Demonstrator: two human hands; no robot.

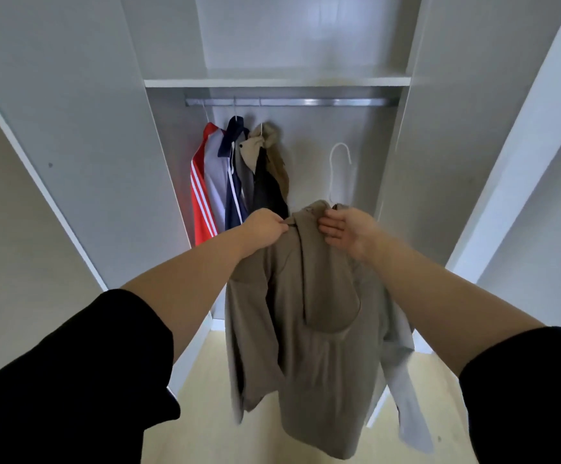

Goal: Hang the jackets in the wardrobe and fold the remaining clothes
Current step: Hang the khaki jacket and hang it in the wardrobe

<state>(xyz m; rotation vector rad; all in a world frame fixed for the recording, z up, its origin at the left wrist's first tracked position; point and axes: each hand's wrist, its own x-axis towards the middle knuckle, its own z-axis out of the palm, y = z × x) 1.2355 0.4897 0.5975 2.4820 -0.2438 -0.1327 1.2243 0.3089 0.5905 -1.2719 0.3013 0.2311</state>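
Both arms reach forward into an open wardrobe (105,128), holding up a beige hooded jacket (312,329) between them. The left hand (265,227) grips the jacket's left shoulder, fingers curled into the cloth. The right hand (346,231) grasps the fabric at the right of the collar, palm turned toward the camera and fingertips tucked into the cloth. The jacket hangs from a white hanger (339,169) whose hook rises above the collar, below the metal rail (305,102) and not touching it. The hood droops down the jacket's near side. Far left on the rail hang three garments: a red and white jacket (205,189), a navy jacket (233,182) and a tan and dark jacket (269,169). A white shelf (272,82) runs above the rail.
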